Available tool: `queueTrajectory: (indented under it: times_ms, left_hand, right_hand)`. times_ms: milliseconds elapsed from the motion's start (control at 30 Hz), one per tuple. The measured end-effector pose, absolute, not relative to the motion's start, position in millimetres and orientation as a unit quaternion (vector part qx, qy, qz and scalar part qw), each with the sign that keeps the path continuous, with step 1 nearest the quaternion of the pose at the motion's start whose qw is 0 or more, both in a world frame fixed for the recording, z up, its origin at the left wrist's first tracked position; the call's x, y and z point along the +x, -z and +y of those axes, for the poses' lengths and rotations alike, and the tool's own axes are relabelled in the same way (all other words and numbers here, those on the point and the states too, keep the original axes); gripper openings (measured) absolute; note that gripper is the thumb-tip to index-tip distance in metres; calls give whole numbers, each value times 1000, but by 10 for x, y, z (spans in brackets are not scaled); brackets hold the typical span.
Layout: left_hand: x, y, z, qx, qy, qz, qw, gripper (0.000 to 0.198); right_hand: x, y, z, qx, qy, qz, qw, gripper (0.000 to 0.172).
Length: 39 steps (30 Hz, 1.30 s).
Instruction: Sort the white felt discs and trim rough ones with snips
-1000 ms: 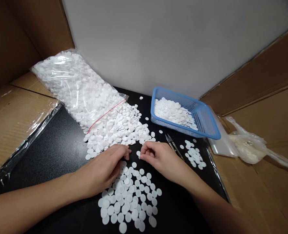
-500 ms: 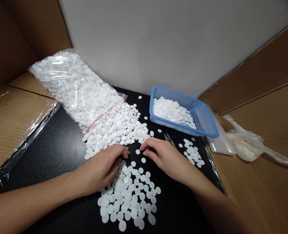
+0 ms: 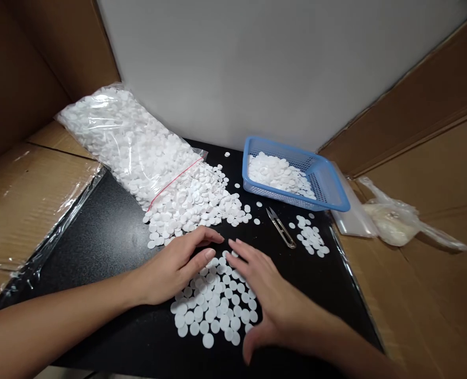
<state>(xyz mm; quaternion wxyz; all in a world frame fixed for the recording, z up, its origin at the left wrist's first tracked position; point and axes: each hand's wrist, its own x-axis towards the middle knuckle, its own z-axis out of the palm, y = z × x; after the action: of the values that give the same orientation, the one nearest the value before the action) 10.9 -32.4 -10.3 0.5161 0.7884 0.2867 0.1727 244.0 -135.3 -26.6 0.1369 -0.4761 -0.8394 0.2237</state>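
Note:
Small white round discs (image 3: 205, 310) lie spread on the black tabletop (image 3: 118, 231) between my hands. At their left edge is my left hand (image 3: 181, 263), its thumb apart from the fingers and nothing held. My right hand (image 3: 268, 295) curves round the right side of the spread, fingers stretched out and thumb wide apart. Its fingertips come close to those of my left hand, beside the topmost discs. Farther back, a clear plastic bag (image 3: 118, 137) with a red strip is full of the same discs, and many spill from its mouth in a heap (image 3: 201, 200).
A blue basket (image 3: 292, 197) partly filled with discs stands at the back right. Thread snips (image 3: 281, 229) and a small group of discs (image 3: 312, 237) lie in front of it. Cardboard (image 3: 426, 284), a flat clear bag (image 3: 354, 221) and a knotted plastic bag (image 3: 395, 223) are on the right.
My right hand has moved nearer and opened its fingers beside the spread discs, uncovering the snips. My left hand has shifted slightly right, its thumb now showing. The whole view has shifted a little.

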Motion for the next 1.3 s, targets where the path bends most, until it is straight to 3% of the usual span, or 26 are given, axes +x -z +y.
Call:
queueTrajectory:
  times_ms: [133,300,400,533,600,633,800,933,1133,1300]
  left_hand:
    - [172,127,-480,765,-209,292,534,37]
    - [255,178,-588,745,-246,325,529,40]
    - [295,186,-571,734,-263,336,529,39]
    - [233,93,-479,729,-260,334,539,41]
    - [108,14,-445,739,-243,326,537,35]
    - [26,-20,-445,750,-221,319,536,31]
    - [-301,-26,-679,776,-178,386,467,41]
    - [-128,91,-951,758,-217,398,469,41]
    - [287,196,-976,706,-301,414,489,31]
    - [321,188,-855,682,-314,416,513,28]
  right_hand:
    - [2131,554,-1647,-484,-102,-853,169,137]
    - [1683,583,-1515,-539,-115,-817,170,134]
    - [1533,509,-1401,-569,-131,-791,182,121]
    - [1653,383,-1390,-555,-137,-789,225,84]
    - [1848,341,-1448,-533,-160,-796,238,74]
    - [1955,335,-1488,-525,-164,-802,234,76]
    - [2141,463,-1659,-520,-120,-826,182,127]
    - [1745,546,-1595,-511,-117,-829,194,134]
    - [1415,409,-1413,-554,-170,-792,192,95]
    - [1458,339,-1351,-565,-155,-793,166,80]
